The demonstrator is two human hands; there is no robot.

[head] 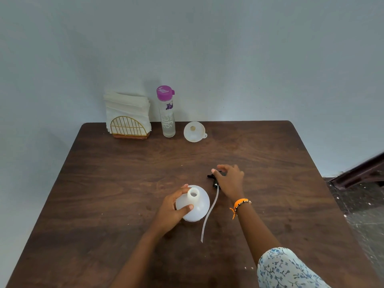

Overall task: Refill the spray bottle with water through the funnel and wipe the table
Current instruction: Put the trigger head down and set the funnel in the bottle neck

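The white spray bottle (195, 204) stands uncapped near the middle of the dark wooden table (104, 204), its open neck facing up. The left hand (172, 208) grips it from the left side, thumb curled across the near shoulder and fingers wrapped round the far side just below the neck. Just to the right, the black spray head (214, 179) lies on the tabletop, its pale dip tube (208, 215) trailing toward the near edge past the bottle's right side. The right hand (228, 181) sits over that spray head with fingers spread and loosely bent; it looks to be touching it rather than gripping, though the hand hides the contact. An orange bracelet (239, 205) circles that wrist.

Along the far edge, well apart from both hands, stand 3 things in a row: a napkin holder (127, 119) stuffed with white napkins, a clear water bottle (167, 113) with a purple cap, closed, and a white funnel (194, 131) resting wide mouth up.
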